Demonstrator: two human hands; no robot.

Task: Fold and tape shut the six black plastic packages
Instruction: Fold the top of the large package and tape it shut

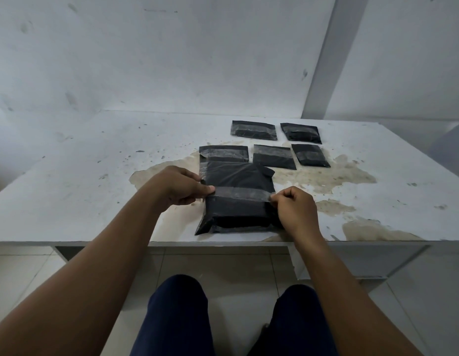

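At frame centre we pinch a tape strip (240,194) across a black package (236,201) on the table (94,176), left hand (181,186) and right hand (295,208) each gripping one end; five taped packages (273,156) lie behind.

**Both hands pinching, arms reaching in from the lower frame**

Two bare forearms rise from the lower corners of the frame and converge toward the centre. The left hand (179,186) sits left of centre, knuckles up, its thumb stretched flat to the right and the fingers curled beneath in a pinch on the tape strip (241,194). The right hand (295,209) lies right of centre, slightly lower, fingers bunched tightly and pinching the strip's other end. Knees in dark trousers show at bottom centre.
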